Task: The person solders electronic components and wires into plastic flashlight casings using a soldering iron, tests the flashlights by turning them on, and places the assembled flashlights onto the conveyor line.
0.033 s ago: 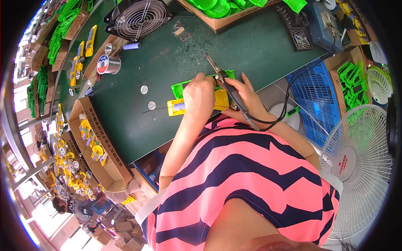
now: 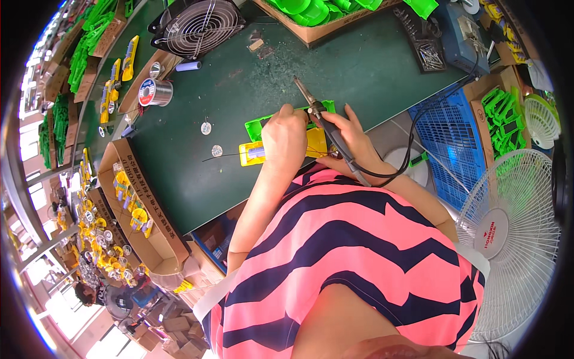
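A flat yellow plastic part (image 2: pixel 250 153) lies on the dark green bench mat (image 2: pixel 197 173), with a green plastic part (image 2: pixel 257 127) just behind it. My left hand (image 2: pixel 284 140) is closed over the yellow part's right half and holds it down. To its right, my right hand (image 2: pixel 353 140) grips a black-handled soldering iron (image 2: pixel 320 116). The iron's metal tip points up and away over the green part, and its cable runs off to the right. A thin wire (image 2: pixel 221 157) sticks out to the left of the yellow part.
A black fan (image 2: pixel 200 24) and a box of green parts (image 2: pixel 311 15) stand at the back. A solder spool (image 2: pixel 152 91) sits at the left. A cardboard box of yellow pieces (image 2: pixel 140 209) lies at the front left. A blue crate (image 2: pixel 454 137) and a white fan (image 2: pixel 508 239) stand on the right.
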The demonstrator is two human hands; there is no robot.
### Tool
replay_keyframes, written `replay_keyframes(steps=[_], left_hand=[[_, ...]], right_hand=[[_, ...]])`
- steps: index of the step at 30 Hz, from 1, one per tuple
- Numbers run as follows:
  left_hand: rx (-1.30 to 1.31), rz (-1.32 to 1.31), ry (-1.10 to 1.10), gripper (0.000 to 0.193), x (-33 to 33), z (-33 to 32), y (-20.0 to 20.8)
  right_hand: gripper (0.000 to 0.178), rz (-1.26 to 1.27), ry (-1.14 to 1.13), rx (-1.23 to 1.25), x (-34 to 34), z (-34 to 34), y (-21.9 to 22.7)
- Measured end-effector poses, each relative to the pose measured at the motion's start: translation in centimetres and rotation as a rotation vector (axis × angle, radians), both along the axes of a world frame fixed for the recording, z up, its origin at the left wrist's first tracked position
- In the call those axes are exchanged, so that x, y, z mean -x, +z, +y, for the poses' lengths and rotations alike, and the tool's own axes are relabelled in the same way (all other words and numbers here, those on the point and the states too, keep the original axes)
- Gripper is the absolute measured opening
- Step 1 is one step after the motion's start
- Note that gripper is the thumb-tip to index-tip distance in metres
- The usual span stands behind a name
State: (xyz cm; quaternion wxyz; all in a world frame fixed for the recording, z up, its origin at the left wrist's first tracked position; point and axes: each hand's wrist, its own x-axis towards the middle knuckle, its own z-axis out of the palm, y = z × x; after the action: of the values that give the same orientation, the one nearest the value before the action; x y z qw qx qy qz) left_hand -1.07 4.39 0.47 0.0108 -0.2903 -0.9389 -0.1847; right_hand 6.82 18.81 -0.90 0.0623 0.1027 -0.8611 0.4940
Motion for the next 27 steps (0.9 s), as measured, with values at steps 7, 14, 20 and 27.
replay_keyframes(steps=[7, 14, 20, 27], left_hand=[[-0.153, 0.030, -0.068, 0.009, -0.5, -1.2, 0.8], [-0.373, 0.147, -0.175, 0.025, -2.1, -3.6, 0.9], [-0.558, 0.167, 0.052, 0.015, -2.1, -1.7, -1.6], [-0.508, 0.005, 0.108, 0.015, -1.9, -2.1, -0.5]], right_hand=[[0.074, -0.060, 0.019, 0.045, 0.1, 0.1, 0.2], [0.076, 0.018, 0.030, -0.080, 2.7, 2.5, 0.7], [0.071, 0.080, 0.029, -0.140, 4.3, 2.8, 0.9], [0.035, 0.235, -0.079, -0.166, 0.5, 3.4, 1.2]])
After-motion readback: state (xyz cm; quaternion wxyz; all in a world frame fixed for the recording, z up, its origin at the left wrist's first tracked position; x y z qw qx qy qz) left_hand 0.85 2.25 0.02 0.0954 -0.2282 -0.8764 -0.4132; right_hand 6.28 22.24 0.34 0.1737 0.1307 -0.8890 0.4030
